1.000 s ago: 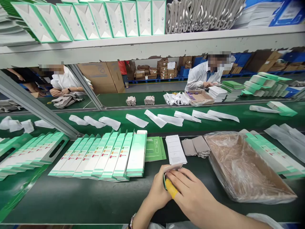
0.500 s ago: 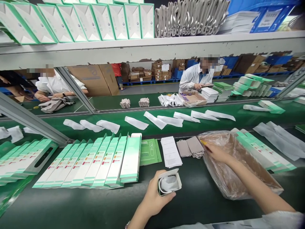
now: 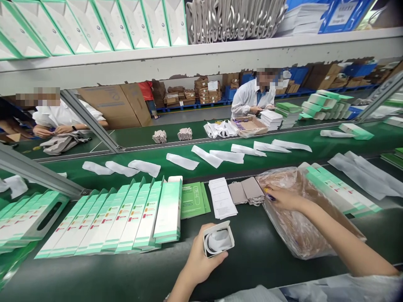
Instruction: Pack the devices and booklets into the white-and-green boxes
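At the far left, green and white cartons (image 3: 34, 218) with a cut-out slot lean together on the dark green bench (image 3: 126, 277). Across from them, behind a metal post (image 3: 90, 119), a person in white (image 3: 63, 111) has both hands at some grey cloth (image 3: 61, 142). Next comes a slanted row of green and white boxes (image 3: 110, 222), with white sleeves (image 3: 182, 161) strewn on the green belt (image 3: 157, 178) behind. Two or more green booklets (image 3: 192, 200) overlap just right of the row. Nearer the front, the left hand (image 3: 201, 256) grips the open box (image 3: 217, 227), its fingers wrapped round the sides; the box's open end faces up toward the camera, showing a whitish rolled item (image 3: 219, 241) inside. Beyond it lie a printed white leaflet (image 3: 221, 198) and, just beside, grey pouches (image 3: 247, 191). The right hand (image 3: 285, 199) reaches over the plastic-lined tray (image 3: 310, 239), fingers bent at its left edge near the pouches; something yellow and dark purple shows at the fingertips, but I cannot tell whether they are gripping anything. At the right, more printed boxes (image 3: 338, 186) lie beside the tray, then translucent sleeves (image 3: 365, 174)
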Demonstrator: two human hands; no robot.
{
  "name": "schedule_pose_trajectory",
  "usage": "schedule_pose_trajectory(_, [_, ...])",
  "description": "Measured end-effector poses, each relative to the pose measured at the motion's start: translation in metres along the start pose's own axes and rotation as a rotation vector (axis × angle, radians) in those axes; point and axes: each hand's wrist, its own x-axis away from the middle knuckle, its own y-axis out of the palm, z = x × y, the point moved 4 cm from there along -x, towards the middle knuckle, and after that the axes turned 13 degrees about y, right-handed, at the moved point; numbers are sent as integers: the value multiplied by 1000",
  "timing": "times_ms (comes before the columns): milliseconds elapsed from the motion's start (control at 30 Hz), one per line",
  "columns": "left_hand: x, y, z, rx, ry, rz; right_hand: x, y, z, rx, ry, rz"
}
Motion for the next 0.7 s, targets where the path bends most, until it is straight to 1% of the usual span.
schedule_pose_trajectory(100, [0,0,0,13,13,2,7,8,-1,36,45,-2])
schedule_pose_trajectory(233, [-1,1,1,23,28,0,15,15,6,83,161,75])
schedule_pose_trajectory(333, [-1,0,2,19,30,4,25,10,22,114,251,165])
schedule_pose_trajectory(400, [-1,0,1,15,27,7,35,5,31,122,278,227])
schedule_pose_trajectory(500, [0,0,0,12,23,7,53,7,32,91,231,269])
schedule_pose_trajectory(600, [0,0,-1,8,17,-1,65,21,21,39,175,235])
schedule_pose_trajectory(700, [1,0,-3,6,3,-2,68,34,7,-3,150,204])
